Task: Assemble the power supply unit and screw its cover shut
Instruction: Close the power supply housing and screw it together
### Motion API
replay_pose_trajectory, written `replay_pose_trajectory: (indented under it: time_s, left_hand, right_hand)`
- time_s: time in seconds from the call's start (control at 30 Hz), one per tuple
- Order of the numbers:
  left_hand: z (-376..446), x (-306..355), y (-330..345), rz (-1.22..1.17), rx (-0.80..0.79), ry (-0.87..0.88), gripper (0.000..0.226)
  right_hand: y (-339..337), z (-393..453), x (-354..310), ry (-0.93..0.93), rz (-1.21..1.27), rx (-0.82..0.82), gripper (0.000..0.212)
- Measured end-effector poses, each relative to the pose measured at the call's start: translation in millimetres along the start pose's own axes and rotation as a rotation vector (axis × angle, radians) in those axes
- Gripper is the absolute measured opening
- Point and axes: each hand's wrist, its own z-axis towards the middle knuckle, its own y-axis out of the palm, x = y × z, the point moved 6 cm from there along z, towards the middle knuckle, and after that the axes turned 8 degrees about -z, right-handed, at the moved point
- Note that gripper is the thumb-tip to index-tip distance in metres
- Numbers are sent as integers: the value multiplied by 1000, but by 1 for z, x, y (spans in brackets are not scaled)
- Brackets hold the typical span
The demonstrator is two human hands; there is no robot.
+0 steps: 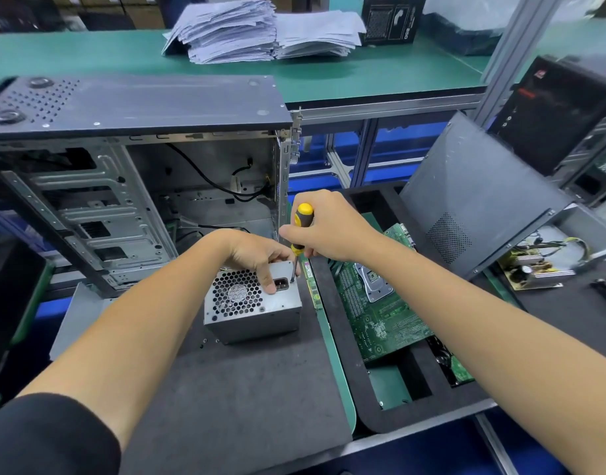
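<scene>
A grey metal power supply unit [257, 311] stands on a dark foam mat [233, 382], its honeycomb fan grille facing up toward me. My left hand [257, 255] grips its far top edge, thumb pressed beside the power socket. My right hand [325, 224] holds a yellow and black screwdriver [301, 231] upright, its tip down at the unit's top right corner near the socket. A few tiny screws [205, 341] lie on the mat just left of the unit.
An open computer case [123, 173] stands behind left. A green motherboard [380, 303] lies in a black foam tray at right. A dark side panel [476, 200] leans beyond it, over a bare circuit board [531, 269]. Paper stacks [260, 32] sit on the far green bench.
</scene>
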Motion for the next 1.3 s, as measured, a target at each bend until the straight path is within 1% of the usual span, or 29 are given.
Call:
replay_pose_trajectory:
  time_s: [0.13,0.3,0.4,0.6,0.73,0.87,0.97,1.1,1.17,1.3]
  left_hand:
    - [2,1,4,-14,-59,-25,61]
    - [3,0,3,-34,-53,-22,63]
    - [3,0,5,-49,-80,-49,61]
    - [8,3,7,61,-24,-75,60]
    - [7,5,6,68,-35,-78,61]
    - [6,4,3,55,-4,-34,55]
    - [5,3,1,24,-10,-8,46]
    - [5,2,-2,16,1,-15,39]
    - [8,2,-3,45,-4,-30,39]
    - [8,8,-5,202,-3,-90,38]
  right_hand:
    - [-2,-1,1,5,-17,14,28]
    - [-4,-3,0,-2,-7,23,24]
    - [-3,-3,-1,-3,12,13,23]
    - [-4,-3,0,-3,-19,22,25]
    - [-4,-4,0,-10,-4,19,25]
    - [-3,-4,1,-9,17,22,27]
    - [-3,-3,2,-7,11,27,27]
    - [-3,-1,3,-7,3,36,27]
    - [-3,-1,4,-3,-2,33,25]
    - [-2,1,4,6,5,27,23]
